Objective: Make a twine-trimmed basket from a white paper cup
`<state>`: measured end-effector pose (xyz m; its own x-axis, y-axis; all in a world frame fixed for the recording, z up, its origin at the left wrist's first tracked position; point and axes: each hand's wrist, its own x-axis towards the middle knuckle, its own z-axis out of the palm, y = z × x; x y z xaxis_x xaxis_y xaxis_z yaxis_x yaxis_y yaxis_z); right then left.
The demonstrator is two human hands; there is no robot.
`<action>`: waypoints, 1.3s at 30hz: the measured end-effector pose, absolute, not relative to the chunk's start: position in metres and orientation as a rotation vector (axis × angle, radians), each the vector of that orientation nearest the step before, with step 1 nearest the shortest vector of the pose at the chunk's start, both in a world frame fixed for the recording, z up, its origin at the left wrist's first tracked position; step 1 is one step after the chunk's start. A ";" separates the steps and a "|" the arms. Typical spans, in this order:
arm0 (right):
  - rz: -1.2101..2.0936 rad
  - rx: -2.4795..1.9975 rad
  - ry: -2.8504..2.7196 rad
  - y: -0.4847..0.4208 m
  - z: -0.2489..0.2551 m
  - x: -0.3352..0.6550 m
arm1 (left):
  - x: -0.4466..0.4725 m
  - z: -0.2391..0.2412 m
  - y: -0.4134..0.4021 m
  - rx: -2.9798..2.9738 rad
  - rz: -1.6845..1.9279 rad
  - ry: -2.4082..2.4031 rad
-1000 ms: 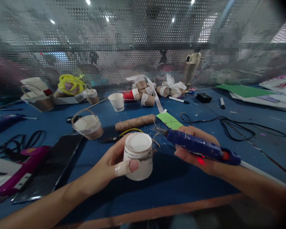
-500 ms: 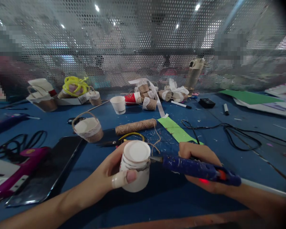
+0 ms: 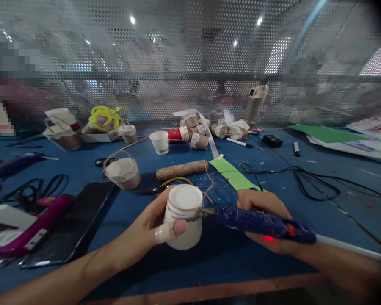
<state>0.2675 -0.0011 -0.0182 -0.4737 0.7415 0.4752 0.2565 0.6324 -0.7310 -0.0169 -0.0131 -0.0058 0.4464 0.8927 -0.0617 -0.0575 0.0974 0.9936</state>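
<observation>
My left hand (image 3: 158, 224) is wrapped round a white paper cup (image 3: 190, 233), held bottom up over the blue table. A bandage circles the thumb, which presses on the cup's side. In my right hand (image 3: 263, 207) is a blue hot glue gun (image 3: 250, 219), a red light glowing on its underside and a white glue stick out of its back. Its metal nozzle meets the cup's side just below the upturned base. Behind the cup lie scissors (image 3: 149, 190), partly hidden by my left hand, and a roll of brown twine (image 3: 181, 169) with a loose end.
A twine-handled small basket (image 3: 123, 173) stands left of the twine. A phone (image 3: 73, 220) and a purple glue gun (image 3: 31, 228) lie at the left. Green paper (image 3: 236, 173) and a black cable (image 3: 311, 186) lie right of centre. Paper cups (image 3: 159, 142) stand along the back.
The view has shifted a little, so the table's things appear slightly displaced. The nozzle has moved slightly down the cup's side. Both hands keep their grips.
</observation>
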 end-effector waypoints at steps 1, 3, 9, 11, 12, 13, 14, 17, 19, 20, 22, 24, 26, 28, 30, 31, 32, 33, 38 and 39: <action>0.749 -0.781 -2.028 -0.001 -0.018 0.267 | -0.016 -0.005 -0.013 1.273 0.859 0.857; 0.749 -0.781 -2.027 -0.002 -0.018 0.268 | -0.016 -0.005 -0.013 1.286 0.849 0.842; 0.730 -0.777 -2.038 -0.001 -0.018 0.268 | -0.015 -0.005 -0.012 1.294 0.846 0.837; 0.707 -0.778 -2.034 0.000 -0.017 0.268 | -0.016 -0.006 -0.011 1.304 0.852 0.842; 0.697 -0.780 -2.032 0.000 -0.017 0.268 | -0.017 -0.006 -0.010 1.319 0.841 0.837; 0.686 -0.782 -2.032 0.000 -0.017 0.268 | -0.018 -0.007 -0.009 1.338 0.832 0.831; 0.672 -0.787 -2.031 0.000 -0.016 0.268 | -0.019 -0.008 -0.008 1.357 0.826 0.826; 0.622 -0.802 -2.046 -0.001 -0.016 0.268 | -0.021 -0.009 -0.007 1.403 0.840 0.836; 0.585 -0.803 -2.056 -0.002 -0.016 0.268 | -0.020 -0.009 -0.007 1.428 0.846 0.862; 0.568 -0.798 -2.062 -0.002 -0.017 0.268 | -0.019 -0.008 -0.007 1.437 0.845 0.875; 0.536 -0.802 -2.077 -0.003 -0.018 0.269 | -0.017 -0.007 -0.009 1.440 0.861 0.904; 0.517 -0.835 -2.090 -0.003 -0.019 0.270 | -0.014 -0.006 -0.012 1.423 0.900 0.936; 0.522 -0.885 -2.089 -0.004 -0.019 0.271 | -0.010 -0.004 -0.014 1.399 0.940 0.960; 0.522 -0.899 -2.080 -0.004 -0.019 0.272 | -0.009 -0.003 -0.016 1.388 0.964 0.964; 0.503 -0.894 -2.085 -0.005 -0.019 0.271 | -0.009 -0.003 -0.016 1.406 0.972 0.958; 0.487 -0.887 -2.089 -0.005 -0.019 0.271 | -0.010 -0.004 -0.015 1.426 0.963 0.948; 0.470 -0.880 -2.094 -0.006 -0.019 0.270 | -0.011 -0.005 -0.014 1.452 0.944 0.935; 0.457 -0.872 -2.096 -0.006 -0.020 0.269 | -0.013 -0.005 -0.012 1.480 0.922 0.922; 0.421 -0.882 -2.093 -0.005 -0.020 0.268 | -0.018 -0.010 -0.007 1.529 0.871 0.875; 0.420 -0.885 -2.092 -0.005 -0.020 0.269 | -0.019 -0.010 -0.007 1.529 0.864 0.869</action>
<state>0.2685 -0.0047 -0.0203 -0.4281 0.7150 0.5528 0.4462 0.6991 -0.5587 -0.0187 -0.0072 -0.0099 0.4609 0.8851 0.0641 0.0694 -0.1080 0.9917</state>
